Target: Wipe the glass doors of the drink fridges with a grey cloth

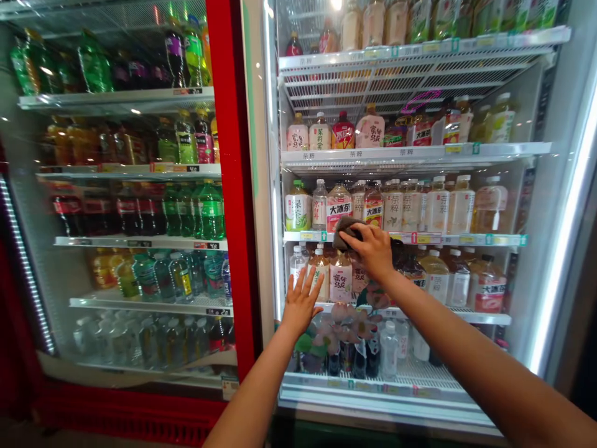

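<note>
In the head view my right hand (pixel 372 249) presses a bunched grey-brown cloth (pixel 345 233) against the glass door of the right-hand drinks fridge. The cloth covers part of a shelf edge behind it. Lower and to the left, my left hand (pixel 302 302) lies against the same glass with its fingers spread and holds nothing. A flower decal (pixel 347 323) shows on the glass between and below my hands. Behind the door stand rows of bottles, among them a pink-labelled bottle (pixel 341 277) and a red-labelled bottle (pixel 339 205).
To the left is a second fridge with a red frame (pixel 233 155), its shelves filled with soda and water bottles. Pale shelf edges (pixel 420 150) with price tags cross the right fridge. A bright light strip (pixel 566 249) runs down its right side.
</note>
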A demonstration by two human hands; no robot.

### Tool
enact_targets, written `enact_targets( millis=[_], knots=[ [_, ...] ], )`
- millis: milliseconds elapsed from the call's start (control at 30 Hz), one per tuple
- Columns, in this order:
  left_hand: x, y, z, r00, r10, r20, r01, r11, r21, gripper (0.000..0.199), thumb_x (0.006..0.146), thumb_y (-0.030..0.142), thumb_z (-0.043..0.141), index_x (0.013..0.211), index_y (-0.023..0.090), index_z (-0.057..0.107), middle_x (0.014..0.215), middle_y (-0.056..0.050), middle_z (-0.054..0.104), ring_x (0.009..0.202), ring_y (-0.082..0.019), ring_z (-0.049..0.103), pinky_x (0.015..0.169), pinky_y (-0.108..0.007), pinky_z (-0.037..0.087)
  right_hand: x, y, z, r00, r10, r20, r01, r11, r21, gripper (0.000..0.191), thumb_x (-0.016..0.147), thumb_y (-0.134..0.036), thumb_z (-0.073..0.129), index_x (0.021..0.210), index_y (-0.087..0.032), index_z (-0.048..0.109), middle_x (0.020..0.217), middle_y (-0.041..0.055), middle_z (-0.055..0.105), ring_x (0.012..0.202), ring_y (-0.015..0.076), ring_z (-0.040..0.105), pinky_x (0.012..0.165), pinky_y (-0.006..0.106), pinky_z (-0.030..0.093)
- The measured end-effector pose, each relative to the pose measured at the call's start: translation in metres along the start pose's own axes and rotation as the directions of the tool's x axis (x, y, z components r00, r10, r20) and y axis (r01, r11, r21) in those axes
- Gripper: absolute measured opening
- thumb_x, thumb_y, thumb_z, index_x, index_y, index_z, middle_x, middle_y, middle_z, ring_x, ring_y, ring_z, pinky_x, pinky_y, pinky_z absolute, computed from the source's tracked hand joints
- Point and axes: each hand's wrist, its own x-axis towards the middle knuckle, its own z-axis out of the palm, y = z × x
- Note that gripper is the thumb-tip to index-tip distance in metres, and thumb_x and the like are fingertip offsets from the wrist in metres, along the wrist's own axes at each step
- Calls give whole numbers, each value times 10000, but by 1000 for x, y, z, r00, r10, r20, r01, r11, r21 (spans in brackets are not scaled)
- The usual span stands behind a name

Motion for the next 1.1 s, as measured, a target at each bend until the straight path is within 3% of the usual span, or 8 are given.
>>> enact_targets(
  millis=[67, 233, 433, 500, 667, 867, 1033, 1100],
  knots=[
    [-1, -1, 3, 1000, -9, 5, 9, 1000, -2, 1203, 765, 513, 838, 1649, 277, 57, 1712, -130, 155, 1589, -345, 40, 1257, -655, 176, 8, -19, 8, 1000, -16, -8, 16, 1000, -8, 484, 922, -210, 644, 1376, -379, 642, 1405, 72, 602, 1216, 305, 431, 890, 436, 329],
    [-1, -1, 6, 1000, 0, 4, 0, 1000, -16, 1159, 777, 527, 821, 1648, 286, 95, 1708, -135, 166, 1589, -344, 72, 1247, -665, 194, 2, -34, 15, 936, -350, 40, 350, 937, 12, 413, 977, -201, 582, 1341, -383, 654, 1388, 19, 640, 1237, 255, 439, 906, 402, 325],
    [-2, -2, 7, 1000, -2, 16, 2, 1000, -23, 1167, 752, 514, 846, 1647, 290, 131, 1703, -126, 196, 1590, -341, 91, 1242, -661, 220, 35, -39, 16, 998, -40, -41, 39, 999, -22, 459, 970, -233, 585, 1404, -381, 611, 1416, 77, 606, 1216, 310, 436, 881, 444, 322],
    [-2, -3, 9, 1000, 4, 13, -4, 999, -37, 1139, 758, 511, 843, 1644, 289, 162, 1700, -134, 213, 1588, -346, 116, 1240, -665, 220, 40, -55, 23, 997, -71, -42, 70, 997, -21, 448, 977, -242, 580, 1402, -377, 611, 1427, 80, 598, 1236, 315, 421, 895, 451, 318],
    [0, -3, 12, 1000, 9, 0, -9, 997, -77, 1076, 768, 508, 837, 1629, 285, 232, 1687, -159, 262, 1569, -373, 206, 1234, -692, 201, 44, -77, 33, 916, -394, 77, 391, 919, 57, 386, 989, -246, 591, 1341, -394, 644, 1397, 21, 626, 1223, 268, 438, 890, 414, 324],
    [-19, -5, 9, 1000, -27, -14, 26, 999, -23, 1070, 810, 534, 788, 1643, 236, 187, 1717, -165, 124, 1591, -369, 62, 1244, -684, 179, 52, -83, 35, 985, -172, -21, 172, 985, -8, 433, 985, -228, 586, 1392, -372, 613, 1428, 63, 606, 1209, 299, 451, 871, 438, 321],
    [-50, -30, 5, 991, -131, -6, 131, 991, 28, 1044, 818, 548, 773, 1639, 228, 212, 1692, -170, 257, 1581, -400, 97, 1240, -710, 143, 30, -100, 45, 847, -531, 13, 529, 845, 71, 414, 983, -202, 581, 1367, -352, 621, 1406, 20, 642, 1234, 246, 476, 908, 409, 332],
    [-58, -39, 0, 989, -144, 17, 143, 988, 61, 1061, 818, 542, 773, 1645, 226, 186, 1697, -166, 245, 1584, -395, 67, 1245, -702, 127, 36, -105, 46, 862, -507, 9, 504, 859, 89, 423, 982, -204, 583, 1376, -353, 616, 1412, 26, 643, 1226, 246, 496, 902, 407, 337]
  ],
)
